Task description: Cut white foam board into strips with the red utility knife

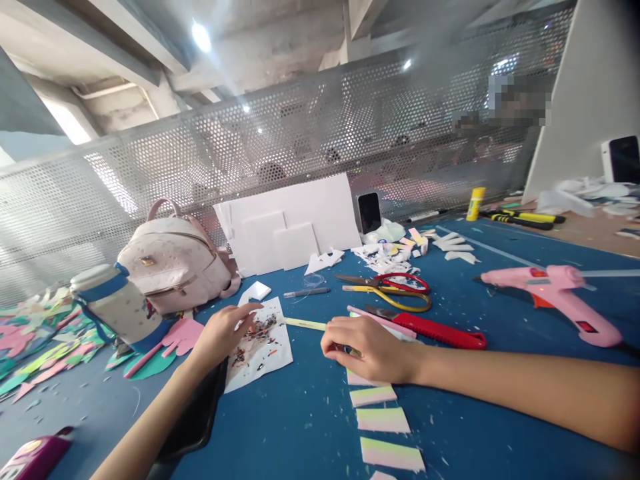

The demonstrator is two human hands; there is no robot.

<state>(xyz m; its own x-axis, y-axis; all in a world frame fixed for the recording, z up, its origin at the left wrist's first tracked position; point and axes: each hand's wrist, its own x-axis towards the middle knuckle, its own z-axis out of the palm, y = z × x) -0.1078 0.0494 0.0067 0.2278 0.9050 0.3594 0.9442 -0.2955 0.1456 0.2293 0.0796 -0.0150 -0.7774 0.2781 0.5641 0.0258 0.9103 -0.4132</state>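
Note:
My left hand (223, 333) rests on the blue table, its fingertips on the edge of a white paper sheet (260, 353) strewn with dark and red scraps. My right hand (367, 348) is closed in a loose fist around a small dark object I cannot name, pressing on a pink-and-green foam strip (373, 395). More cut pieces of that foam (383, 420) lie in a row toward me. A thin yellow stick (304, 324) lies between the hands.
A red utility knife (440, 331), scissors (387, 288), a pink glue gun (555, 293), a grey pen (306, 292), white foam boards (290, 227), a pale backpack (175, 260), a bottle (120, 305) and coloured cut-outs (35, 340) surround the hands. A black phone (197, 413) lies under my left forearm.

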